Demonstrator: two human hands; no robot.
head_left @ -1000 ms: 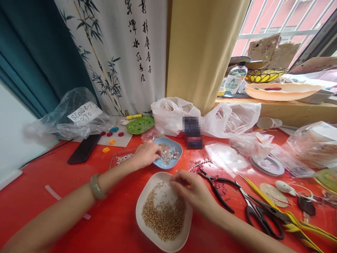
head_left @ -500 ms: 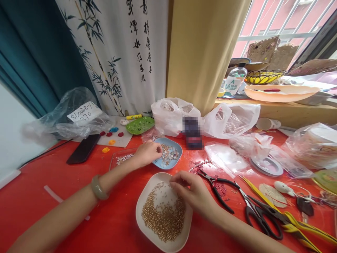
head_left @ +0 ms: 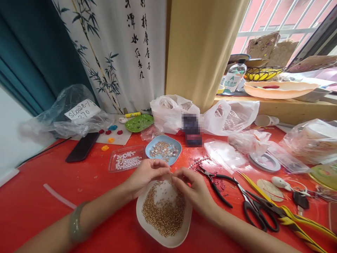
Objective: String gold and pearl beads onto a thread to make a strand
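Observation:
My left hand [head_left: 147, 176] and my right hand [head_left: 190, 186] meet fingertip to fingertip above the far rim of a white dish [head_left: 140, 210]. Both are closed in a pinch; whatever sits between the fingertips is too small to make out. Small gold beads [head_left: 164, 219] fill most of the dish, with a bare patch near its far side. Just beyond my hands is a blue dish [head_left: 179, 149] of mixed gold and pale beads. Left of it, a clear tray [head_left: 112, 165] contains white pearl beads [head_left: 129, 161].
Pliers [head_left: 217, 189], scissors [head_left: 250, 207] and yellow-handled tweezers [head_left: 258, 191] lie at right on the red table [head_left: 105, 225]. A black phone [head_left: 82, 147] rests at left. Plastic bags [head_left: 171, 114] and a green dish [head_left: 139, 123] line the back. A bottle [head_left: 234, 79] stands on the sill.
My left hand has come back from the blue dish, toward me and right, to meet my right hand above the white dish. The right hand has stayed nearly in place.

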